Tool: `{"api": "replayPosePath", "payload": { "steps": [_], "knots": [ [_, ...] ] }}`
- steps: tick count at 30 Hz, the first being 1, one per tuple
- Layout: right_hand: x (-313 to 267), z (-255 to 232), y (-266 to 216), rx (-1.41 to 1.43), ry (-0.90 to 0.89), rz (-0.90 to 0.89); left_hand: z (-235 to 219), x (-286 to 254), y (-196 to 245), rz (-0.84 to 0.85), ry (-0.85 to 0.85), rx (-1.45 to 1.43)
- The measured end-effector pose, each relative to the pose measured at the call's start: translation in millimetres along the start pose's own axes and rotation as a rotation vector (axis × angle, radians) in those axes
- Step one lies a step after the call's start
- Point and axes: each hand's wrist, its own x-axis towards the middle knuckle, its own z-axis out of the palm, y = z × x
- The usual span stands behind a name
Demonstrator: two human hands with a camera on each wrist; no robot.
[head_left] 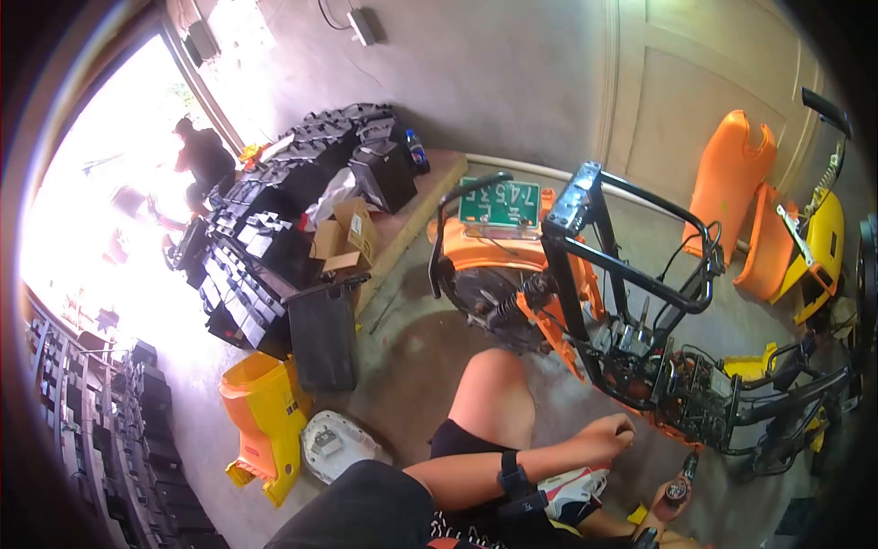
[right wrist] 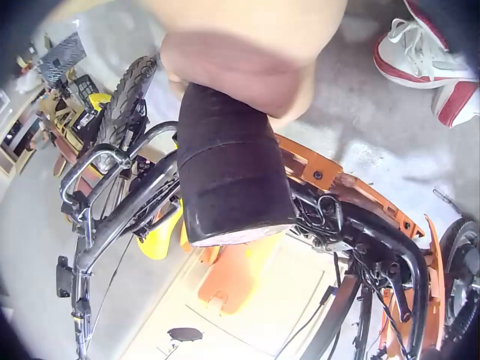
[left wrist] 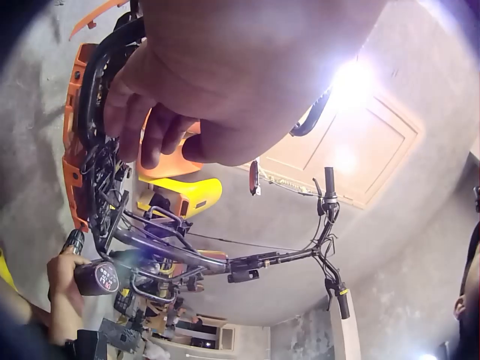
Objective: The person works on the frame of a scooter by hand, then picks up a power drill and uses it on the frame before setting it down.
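My right hand [head_left: 668,511] grips a cordless drill [head_left: 676,492], its chuck end right at the lower edge of the orange side panel [left wrist: 75,176] on the stripped scooter frame [head_left: 631,265]. From the right wrist, the drill's dark battery base [right wrist: 234,169] fills the middle, below the hand [right wrist: 240,75], and hides the bit. My left hand [head_left: 604,441] hovers beside the frame with loosely curled fingers, above my shoe [head_left: 576,489]. In the left wrist view its fingers [left wrist: 154,139] overlap the black tubing, and nothing shows between them.
Rear wheel and green plate [head_left: 499,202] stand at the frame's back end. Orange and yellow body panels [head_left: 727,183] lean by the door. Black batteries [head_left: 265,247] crowd the left side, near a cardboard box [head_left: 346,236] and a yellow panel [head_left: 265,421]. Another person [head_left: 206,156] sits by the doorway.
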Motion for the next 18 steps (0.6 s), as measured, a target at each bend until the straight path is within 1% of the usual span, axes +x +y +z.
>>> {"api": "replayPosePath", "payload": {
  "steps": [1,3,4,6,8,10,11,13,15,17,18],
  "knots": [
    [-9,-1,3,-0.01,0.007,-0.016,-2,-3,3,0.021,-0.008,-0.023],
    [-3,7,17,-0.017,-0.018,-0.036,-4,-1,2,0.029,0.006,0.0],
    [-7,12,18,-0.025,-0.028,-0.056,0,-1,0,0.024,0.017,0.02],
    [-9,23,10,-0.038,-0.061,-0.11,0,-3,3,0.066,-0.015,0.03],
    [-3,31,8,-0.031,-0.103,-0.154,2,0,-7,0.015,-0.034,0.017],
    [6,11,-17,0.004,-0.132,-0.154,5,8,-21,-0.01,-0.062,-0.055],
    [15,-7,-33,0.033,-0.144,-0.135,4,6,-16,-0.002,-0.052,-0.033],
    [27,-15,-32,0.064,-0.155,-0.108,2,5,-11,0.001,-0.046,-0.014],
    [34,-12,-24,-0.032,-0.198,-0.097,3,4,-13,0.014,-0.045,0.006],
    [18,6,-22,-0.152,-0.234,-0.133,5,7,-17,0.004,-0.027,0.019],
    [8,16,-10,0.07,-0.192,-0.145,6,8,-14,-0.005,-0.029,0.041]
  ]
}}
